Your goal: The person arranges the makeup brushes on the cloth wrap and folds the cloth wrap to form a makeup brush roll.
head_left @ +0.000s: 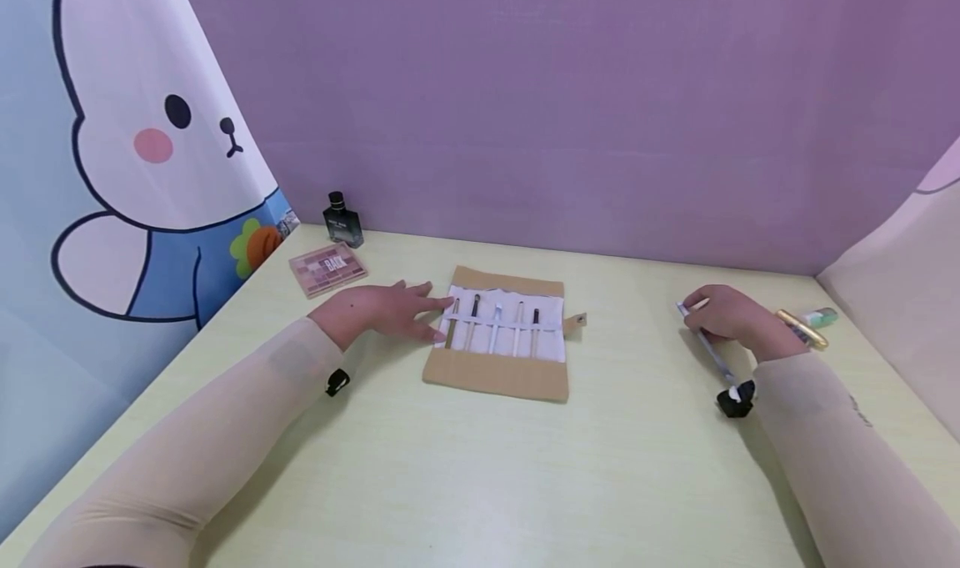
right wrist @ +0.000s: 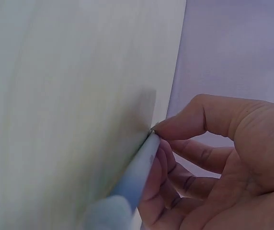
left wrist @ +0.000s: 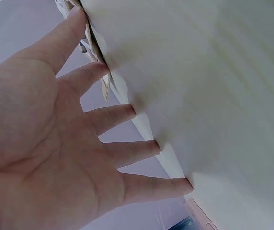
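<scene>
A tan brush roll point(head_left: 496, 377) lies unrolled on the table, its white lining holding several slim makeup brushes point(head_left: 496, 326) under a strap. At its left edge, my left hand point(head_left: 390, 308) rests with spread fingers, thumb and index on the roll. In the left wrist view the palm point(left wrist: 46, 143) faces the camera and the other fingertips meet the tabletop. Over to the right, my right hand point(head_left: 723, 314) pinches one end of a pale blue makeup brush point(head_left: 712, 353) between thumb and fingers. The brush point(right wrist: 137, 177) slants close over the table toward the wrist camera, its near end blurred.
A pink eyeshadow palette point(head_left: 328, 269) and a dark perfume bottle point(head_left: 343, 221) are at the back left. Beside the right wrist lie a gold tube point(head_left: 801, 329) and a green-capped tube point(head_left: 819, 318). A purple curtain point(head_left: 525, 118) hangs behind the table.
</scene>
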Demonstrator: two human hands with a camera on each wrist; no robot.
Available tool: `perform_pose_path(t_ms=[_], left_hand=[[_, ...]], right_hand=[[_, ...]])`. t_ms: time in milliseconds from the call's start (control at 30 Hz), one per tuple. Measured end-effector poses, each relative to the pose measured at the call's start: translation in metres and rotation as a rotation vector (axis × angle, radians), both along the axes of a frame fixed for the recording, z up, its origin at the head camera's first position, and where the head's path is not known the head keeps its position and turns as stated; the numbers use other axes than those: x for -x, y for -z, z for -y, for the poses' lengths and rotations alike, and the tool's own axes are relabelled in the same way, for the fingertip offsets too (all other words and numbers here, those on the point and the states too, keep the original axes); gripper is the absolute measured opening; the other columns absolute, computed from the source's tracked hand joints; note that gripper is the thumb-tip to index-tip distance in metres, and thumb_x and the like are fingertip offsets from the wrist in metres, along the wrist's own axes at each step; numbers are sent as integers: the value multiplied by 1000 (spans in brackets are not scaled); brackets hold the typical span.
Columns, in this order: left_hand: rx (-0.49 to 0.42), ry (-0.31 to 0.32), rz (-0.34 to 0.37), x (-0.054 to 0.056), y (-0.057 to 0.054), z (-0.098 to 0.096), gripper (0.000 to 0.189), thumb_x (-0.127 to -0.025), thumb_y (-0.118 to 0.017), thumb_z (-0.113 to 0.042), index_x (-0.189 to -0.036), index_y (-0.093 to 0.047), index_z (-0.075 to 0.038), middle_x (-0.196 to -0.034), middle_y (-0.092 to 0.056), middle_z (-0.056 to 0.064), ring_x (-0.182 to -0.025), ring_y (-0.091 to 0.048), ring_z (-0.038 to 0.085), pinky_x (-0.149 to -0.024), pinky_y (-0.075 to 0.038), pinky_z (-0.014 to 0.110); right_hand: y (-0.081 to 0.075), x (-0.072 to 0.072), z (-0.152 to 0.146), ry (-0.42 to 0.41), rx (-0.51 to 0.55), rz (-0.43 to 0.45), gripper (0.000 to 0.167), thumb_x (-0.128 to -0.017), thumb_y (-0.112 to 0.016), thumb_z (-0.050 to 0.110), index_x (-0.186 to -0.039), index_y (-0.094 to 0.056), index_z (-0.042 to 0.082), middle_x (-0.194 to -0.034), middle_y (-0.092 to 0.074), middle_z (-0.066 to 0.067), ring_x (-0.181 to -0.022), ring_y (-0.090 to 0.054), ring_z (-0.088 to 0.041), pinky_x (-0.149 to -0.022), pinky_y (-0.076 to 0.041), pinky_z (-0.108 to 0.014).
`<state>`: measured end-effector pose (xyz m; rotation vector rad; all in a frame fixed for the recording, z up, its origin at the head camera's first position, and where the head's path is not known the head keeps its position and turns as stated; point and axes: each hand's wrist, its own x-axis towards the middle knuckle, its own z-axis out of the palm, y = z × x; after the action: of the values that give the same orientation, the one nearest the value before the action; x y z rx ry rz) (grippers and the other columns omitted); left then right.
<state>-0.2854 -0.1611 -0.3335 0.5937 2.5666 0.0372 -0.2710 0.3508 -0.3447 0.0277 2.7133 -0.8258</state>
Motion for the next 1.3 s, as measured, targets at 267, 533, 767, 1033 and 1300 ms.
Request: perform_pose_path(t_ms=[267, 533, 767, 1033, 1300], left_hand=[[0, -15, 5, -2, -1, -1, 79, -104, -55, -66, -170, -21, -42, -183, -6, 12, -166, -4, 53, -128, -21, 77], [3, -7, -2, -2, -1, -1, 79, -104, -55, -67, -170, -21, -42, -183, -5, 11, -166, -4, 53, -128, -21, 77], [2, -8, -2, -2, -1, -1, 79, -104, -54, -67, -170, -21, -42, -183, -6, 12, -166, -5, 53, -128, -22, 77], [7, -5, -3, -2, -1, -1, 79, -104, -55, -66, -171, -21, -41, -183, -6, 12, -166, -5, 53, -128, -21, 76], [11, 10, -11, -1, 0, -2, 78, -106, -54, -64, -171, -21, -38, -183, -7, 14, -165, -6, 55, -129, -19, 76]], right_hand=[[-1, 1, 1, -1, -11, 4, 57, -94, -62, 10, -143, -50, -17, -107, -68, -19, -79, -65, -13, -71, -58, -27], [-5, -1, 14, -29, 15, -16, 60, -93, -63, 10, -144, -49, -16, -116, -68, -23, -82, -66, -12, -73, -59, -27], [-12, -4, 33, -71, 75, -37, 60, -98, -60, 11, -150, -45, -15, -129, -64, -31, -90, -68, -15, -80, -64, -30], [-23, -5, 61, -104, 240, -64, 63, -99, -58, 7, -156, -38, -12, -119, -60, -15, -98, -66, -15, -91, -64, -33], [-27, -2, 90, -86, 408, -76, 65, -97, -58, 1, -158, -35, -7, -118, -56, -11, -96, -63, -10, -90, -63, -27]])
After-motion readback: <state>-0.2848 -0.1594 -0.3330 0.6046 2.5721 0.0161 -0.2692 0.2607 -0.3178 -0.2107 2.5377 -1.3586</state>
